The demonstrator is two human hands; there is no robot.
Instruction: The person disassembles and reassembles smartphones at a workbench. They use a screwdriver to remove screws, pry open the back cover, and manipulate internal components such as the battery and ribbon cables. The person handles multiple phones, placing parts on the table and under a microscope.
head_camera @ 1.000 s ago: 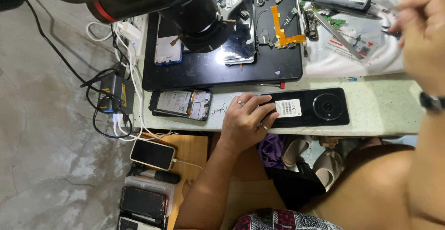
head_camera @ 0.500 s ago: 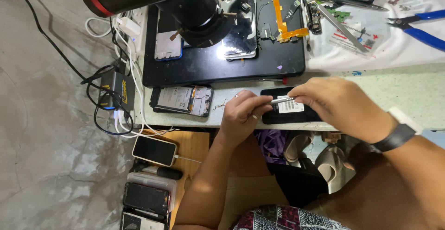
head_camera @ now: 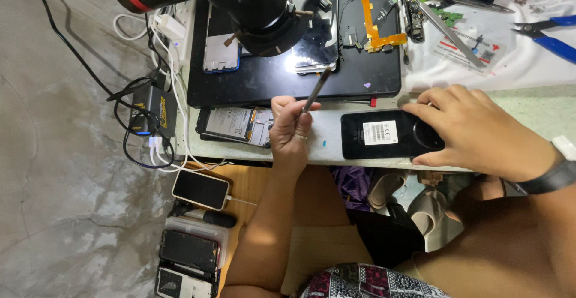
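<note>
Left hand (head_camera: 292, 131) closed around a thin metal tool (head_camera: 316, 91), tip tilted up over the edge of the black mat (head_camera: 300, 79). Right hand (head_camera: 474, 131) spread flat, fingers pressing on the right end of a black phone (head_camera: 381, 134) lying face down on the pale surface (head_camera: 540, 109), just in front of the mat. White label near the phone's middle; camera end mostly covered by the fingers. Opened phone (head_camera: 237, 124) just left of the left hand, insides showing. On the mat: another phone shell (head_camera: 221, 46), an orange flex cable (head_camera: 375, 31), small parts (too small to tell apart). Dark microscope (head_camera: 258, 4) overhanging the mat at top. Blue-handled pliers (head_camera: 549, 37) on white paper at far right. Cables and a charger (head_camera: 157, 109) at the surface's left edge. Below, off the surface: three more phones (head_camera: 201, 190), possibly on a low shelf.
</note>
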